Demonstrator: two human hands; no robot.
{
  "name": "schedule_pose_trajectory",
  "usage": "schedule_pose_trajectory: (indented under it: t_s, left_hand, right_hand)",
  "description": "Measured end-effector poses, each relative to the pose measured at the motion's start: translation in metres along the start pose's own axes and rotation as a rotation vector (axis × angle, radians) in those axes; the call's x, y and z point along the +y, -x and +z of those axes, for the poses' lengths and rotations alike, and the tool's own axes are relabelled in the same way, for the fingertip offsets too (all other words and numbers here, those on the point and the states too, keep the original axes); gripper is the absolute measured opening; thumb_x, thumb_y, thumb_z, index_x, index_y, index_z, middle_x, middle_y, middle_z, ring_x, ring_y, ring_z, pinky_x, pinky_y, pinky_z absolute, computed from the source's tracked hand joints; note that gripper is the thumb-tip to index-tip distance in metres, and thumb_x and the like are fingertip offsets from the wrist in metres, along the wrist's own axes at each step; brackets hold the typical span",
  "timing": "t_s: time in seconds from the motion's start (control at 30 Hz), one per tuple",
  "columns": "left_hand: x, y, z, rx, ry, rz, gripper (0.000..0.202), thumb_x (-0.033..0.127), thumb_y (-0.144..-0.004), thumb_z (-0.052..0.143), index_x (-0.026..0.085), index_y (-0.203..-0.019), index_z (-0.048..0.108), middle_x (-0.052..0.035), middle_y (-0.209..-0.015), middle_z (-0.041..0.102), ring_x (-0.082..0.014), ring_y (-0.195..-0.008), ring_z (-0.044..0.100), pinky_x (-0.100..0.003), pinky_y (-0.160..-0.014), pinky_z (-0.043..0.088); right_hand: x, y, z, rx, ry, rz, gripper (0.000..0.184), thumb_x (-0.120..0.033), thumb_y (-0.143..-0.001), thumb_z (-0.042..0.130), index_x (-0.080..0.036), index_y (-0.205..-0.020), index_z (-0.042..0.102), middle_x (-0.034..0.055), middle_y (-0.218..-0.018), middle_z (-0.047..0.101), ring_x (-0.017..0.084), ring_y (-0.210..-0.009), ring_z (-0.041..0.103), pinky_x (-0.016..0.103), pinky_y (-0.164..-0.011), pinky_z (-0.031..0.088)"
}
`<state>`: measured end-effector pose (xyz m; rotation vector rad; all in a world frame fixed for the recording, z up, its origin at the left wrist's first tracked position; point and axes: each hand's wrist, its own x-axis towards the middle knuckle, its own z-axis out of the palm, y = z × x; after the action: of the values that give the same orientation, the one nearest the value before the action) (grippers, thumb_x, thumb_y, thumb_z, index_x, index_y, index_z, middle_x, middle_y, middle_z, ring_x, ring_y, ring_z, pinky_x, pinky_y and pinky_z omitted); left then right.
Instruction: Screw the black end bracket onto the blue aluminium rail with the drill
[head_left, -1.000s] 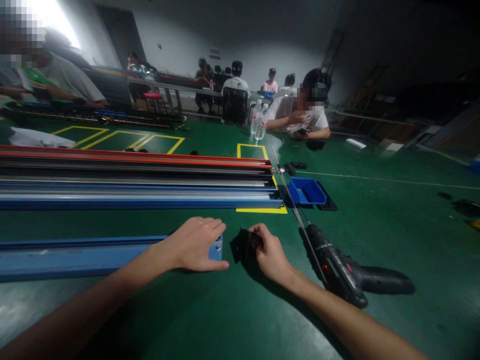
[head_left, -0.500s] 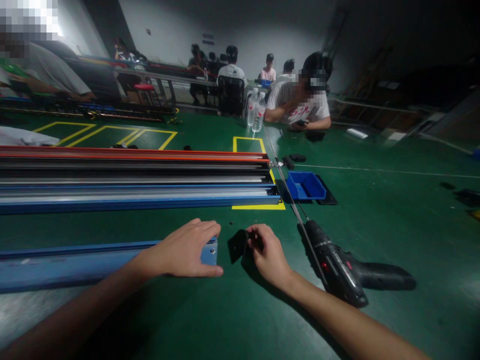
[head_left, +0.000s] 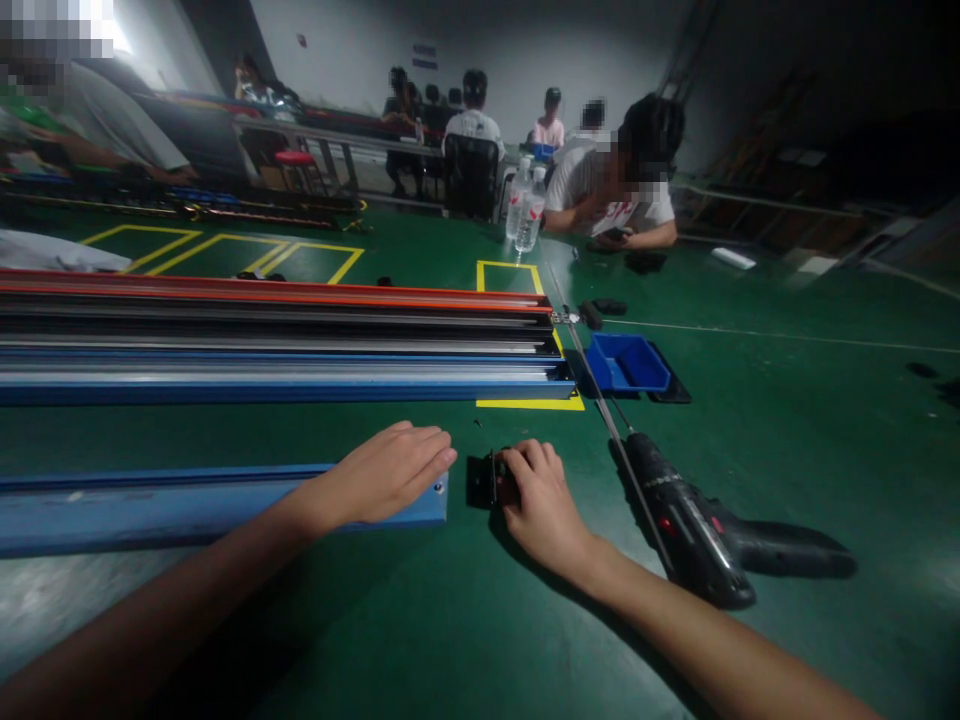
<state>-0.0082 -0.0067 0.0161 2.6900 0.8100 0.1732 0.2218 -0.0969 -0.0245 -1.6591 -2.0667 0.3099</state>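
My left hand (head_left: pixel 390 472) lies flat, fingers together and stretched, on the right end of a long blue metal rail (head_left: pixel 150 503) lying on the green table. My right hand (head_left: pixel 536 495) is curled around a small black end piece (head_left: pixel 481 480), held upright just off the rail's end, a narrow gap between them. A black cordless drill (head_left: pixel 694 520) with a long thin bit lies on the table right of my right hand.
A stack of long rails (head_left: pixel 277 340), red, black and blue, lies across the table behind my hands. A blue parts bin (head_left: pixel 628 362) sits at its right end. Water bottles (head_left: pixel 525 212) stand farther back. A seated person (head_left: pixel 619 185) leans on the table; others sit behind.
My right hand has brought the black piece closer to the rail's end and stood it more upright. My left hand's thumb has lifted from the table onto the rail.
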Motion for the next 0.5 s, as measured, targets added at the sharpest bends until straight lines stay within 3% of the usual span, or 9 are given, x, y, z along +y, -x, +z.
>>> schedule_pose_trajectory:
  t_s: [0.13, 0.27, 0.37, 0.43, 0.5]
  left_hand:
    - [0.001, 0.001, -0.001, 0.003, 0.015, 0.002, 0.040, 0.045, -0.108, 0.032, 0.019, -0.094, 0.059, -0.0037, -0.089, 0.064, -0.0215, -0.082, 0.059, -0.037, -0.080, 0.039]
    - [0.002, 0.003, -0.004, 0.021, 0.069, 0.044, 0.035, 0.050, -0.104, 0.043, 0.019, -0.110, 0.058, -0.0061, -0.104, 0.067, -0.0237, -0.093, 0.060, -0.038, -0.087, 0.041]
    - [0.002, 0.004, -0.003, 0.002, 0.068, 0.058, 0.037, 0.054, -0.100, 0.050, 0.020, -0.109, 0.059, -0.0066, -0.106, 0.066, -0.0245, -0.094, 0.059, -0.038, -0.087, 0.042]
    - [0.002, 0.004, -0.002, -0.018, 0.062, 0.048, 0.034, 0.052, -0.099, 0.051, 0.020, -0.105, 0.060, -0.0057, -0.102, 0.065, -0.0243, -0.092, 0.059, -0.038, -0.086, 0.042]
    - [0.001, 0.004, -0.001, -0.034, 0.071, 0.043, 0.031, 0.050, -0.100, 0.050, 0.021, -0.103, 0.061, -0.0051, -0.100, 0.065, -0.0239, -0.092, 0.059, -0.037, -0.085, 0.042]
  right_hand:
    - [-0.012, -0.003, -0.004, -0.110, 0.113, -0.065, 0.024, -0.012, -0.091, 0.054, -0.017, -0.111, 0.065, 0.0128, -0.107, 0.062, 0.031, -0.100, 0.049, 0.042, -0.081, 0.040]
    - [-0.027, -0.011, 0.003, -0.148, 0.170, -0.115, 0.021, -0.012, -0.085, 0.058, -0.016, -0.105, 0.065, 0.0125, -0.105, 0.062, 0.030, -0.099, 0.049, 0.041, -0.081, 0.039]
    - [-0.038, -0.015, 0.007, -0.178, 0.166, -0.174, 0.021, -0.020, -0.086, 0.064, -0.016, -0.107, 0.066, 0.0122, -0.106, 0.063, 0.029, -0.098, 0.051, 0.041, -0.082, 0.040]
    - [-0.043, -0.015, -0.003, -0.188, 0.182, -0.183, 0.022, -0.023, -0.088, 0.065, -0.015, -0.108, 0.066, 0.0123, -0.105, 0.065, 0.029, -0.098, 0.053, 0.041, -0.082, 0.042]
    - [-0.044, -0.013, -0.026, -0.218, 0.236, -0.214, 0.019, -0.025, -0.092, 0.063, -0.015, -0.107, 0.067, 0.0123, -0.104, 0.067, 0.029, -0.096, 0.055, 0.040, -0.082, 0.043]
